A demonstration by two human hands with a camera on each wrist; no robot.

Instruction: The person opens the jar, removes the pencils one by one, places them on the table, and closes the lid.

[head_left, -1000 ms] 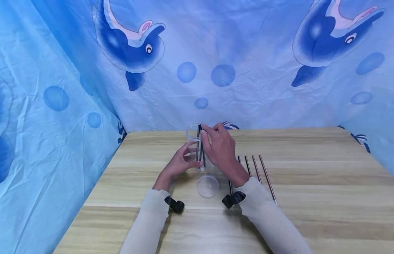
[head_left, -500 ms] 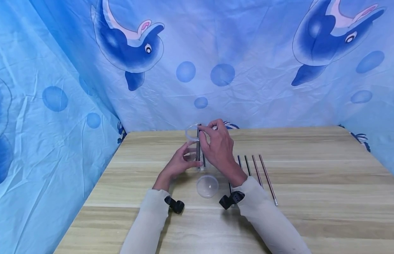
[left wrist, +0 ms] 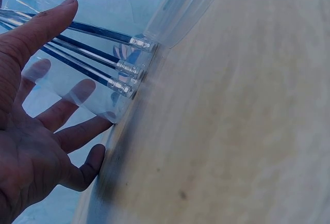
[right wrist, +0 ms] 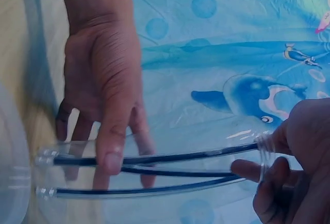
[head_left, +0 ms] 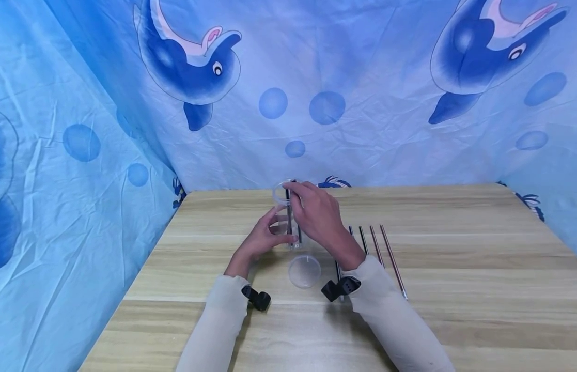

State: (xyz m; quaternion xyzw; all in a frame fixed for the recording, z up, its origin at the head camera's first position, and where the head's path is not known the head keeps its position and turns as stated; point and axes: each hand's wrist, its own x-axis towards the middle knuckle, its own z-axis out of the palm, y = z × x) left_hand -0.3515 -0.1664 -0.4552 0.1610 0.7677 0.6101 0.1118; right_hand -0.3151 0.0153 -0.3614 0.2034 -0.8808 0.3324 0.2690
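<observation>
My left hand [head_left: 262, 238] holds a clear plastic cylinder [head_left: 275, 194] that stands upright near the table's back edge. In the left wrist view, its thumb lies over the near wall and its spread fingers curve behind the cylinder. Inside stand three dark pencils [left wrist: 87, 54], their silvery eraser ends down at the base. At the open mouth, my right hand [head_left: 318, 213] pinches the upper end of one pencil [right wrist: 175, 171]; a fingertip reaches inside the rim in the right wrist view. A round clear lid [head_left: 304, 272] lies on the table just in front of the cylinder.
Right of the cylinder, several pencils lie in a row on the wooden table [head_left: 479, 289], dark ones [head_left: 364, 239] to the left and reddish ones [head_left: 393, 261] to the right. My right forearm partly covers them. A blue dolphin-print cloth [head_left: 376, 150] hangs behind.
My right fingertips have shifted left across the cylinder's mouth, and the pencil tops inside have moved with them. The left hand, the cylinder and the lid stay in place.
</observation>
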